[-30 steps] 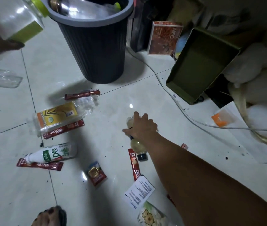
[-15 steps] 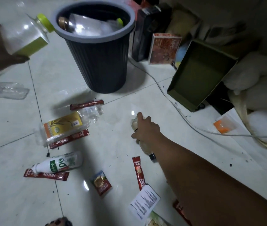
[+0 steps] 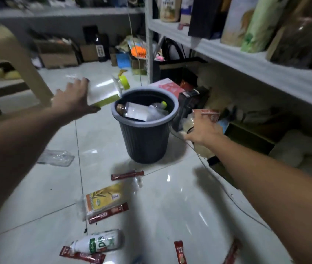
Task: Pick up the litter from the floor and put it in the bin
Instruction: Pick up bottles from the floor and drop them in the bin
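Since the earlier frame both arms have risen toward the bin point(image 3: 145, 130), and the small bottle point(image 3: 201, 141) that lay on the floor tiles is now off them, clamped in the right hand point(image 3: 203, 133) just right of the bin's rim. It is pale and translucent with a dark cap pointing down; blur hides its label. The left hand point(image 3: 71, 100) grips a clear plastic bottle point(image 3: 105, 91) with a lime band and lime cap, its neck tilted over the bin's left rim. The bin is dark, ribbed and round, with a grey lip, and already holds crumpled clear bottles. On the glossy floor point(image 3: 170, 206) near its base lie a red sachet point(image 3: 127, 175), a flattened yellow-labelled bottle point(image 3: 104, 200) and a white bottle point(image 3: 98, 242). A crushed clear bottle point(image 3: 56, 158) lies further left. A shelf point(image 3: 246, 60) runs along the right edge.
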A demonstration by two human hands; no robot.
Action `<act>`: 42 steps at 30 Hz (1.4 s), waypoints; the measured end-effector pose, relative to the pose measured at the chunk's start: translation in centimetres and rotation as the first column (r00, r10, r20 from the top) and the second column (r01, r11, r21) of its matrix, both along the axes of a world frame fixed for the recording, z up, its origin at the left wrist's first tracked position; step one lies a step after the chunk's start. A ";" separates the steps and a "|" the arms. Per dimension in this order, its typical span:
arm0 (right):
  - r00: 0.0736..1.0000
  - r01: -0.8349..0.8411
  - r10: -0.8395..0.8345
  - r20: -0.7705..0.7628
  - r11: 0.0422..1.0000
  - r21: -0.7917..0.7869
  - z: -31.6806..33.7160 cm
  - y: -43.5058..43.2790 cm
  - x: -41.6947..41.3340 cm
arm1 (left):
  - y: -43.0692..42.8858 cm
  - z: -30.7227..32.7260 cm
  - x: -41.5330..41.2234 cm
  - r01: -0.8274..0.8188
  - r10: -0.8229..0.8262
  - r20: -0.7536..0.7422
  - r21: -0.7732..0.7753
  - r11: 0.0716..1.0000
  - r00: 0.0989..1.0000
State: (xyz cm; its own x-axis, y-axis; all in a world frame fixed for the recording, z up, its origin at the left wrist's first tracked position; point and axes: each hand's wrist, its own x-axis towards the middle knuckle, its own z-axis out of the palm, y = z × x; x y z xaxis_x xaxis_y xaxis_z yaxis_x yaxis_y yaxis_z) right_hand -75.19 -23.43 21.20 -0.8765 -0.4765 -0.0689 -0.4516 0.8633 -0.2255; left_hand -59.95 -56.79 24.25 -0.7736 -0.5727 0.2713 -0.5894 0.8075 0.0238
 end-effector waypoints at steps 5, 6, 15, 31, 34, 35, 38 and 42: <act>0.998 0.032 -0.036 -0.048 0.997 -0.064 5.5 -2.1 -0.8 | 5.2 2.6 -0.9 0.060 -0.061 0.034 0.052 0.997 0.998; 0.997 0.025 -0.031 -0.066 0.996 -0.087 6.3 -2.7 -0.8 | 5.1 2.6 -1.4 0.056 -0.060 0.052 0.074 0.996 0.997; 0.991 0.011 -0.035 -0.130 0.982 -0.186 9.0 -9.7 -0.3 | 3.3 3.6 -4.6 0.135 -0.136 0.015 0.081 0.988 0.991; 0.938 0.061 -0.112 -0.327 0.985 -0.163 10.5 -14.7 -1.0 | 2.4 2.2 -8.3 0.230 -0.242 0.075 0.137 0.963 0.967; 0.940 0.057 -0.106 -0.325 0.986 -0.158 10.1 -14.8 -1.6 | 3.3 0.7 -9.2 0.275 -0.292 0.138 0.129 0.953 0.947; 0.940 0.053 -0.102 -0.326 0.987 -0.154 9.9 -14.8 -1.9 | 3.7 0.1 -9.6 0.290 -0.307 0.165 0.122 0.949 0.937; 0.938 0.048 -0.092 -0.335 0.989 -0.138 9.3 -14.8 -2.9 | 4.5 -1.2 -11.0 0.337 -0.356 0.206 0.121 0.934 0.912; 0.936 0.038 -0.084 -0.342 0.989 -0.140 8.1 -15.0 -4.7 | 4.6 -2.6 -13.0 0.356 -0.371 0.294 0.105 0.929 0.881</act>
State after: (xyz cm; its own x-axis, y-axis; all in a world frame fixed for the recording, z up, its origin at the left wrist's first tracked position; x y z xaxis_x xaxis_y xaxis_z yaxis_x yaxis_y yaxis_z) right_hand -79.87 -38.38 29.33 -0.8623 -0.4060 0.3026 -0.4692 0.8654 -0.1758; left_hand -72.94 -52.19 21.62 -0.9699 -0.2416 -0.0301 -0.2392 0.9687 -0.0662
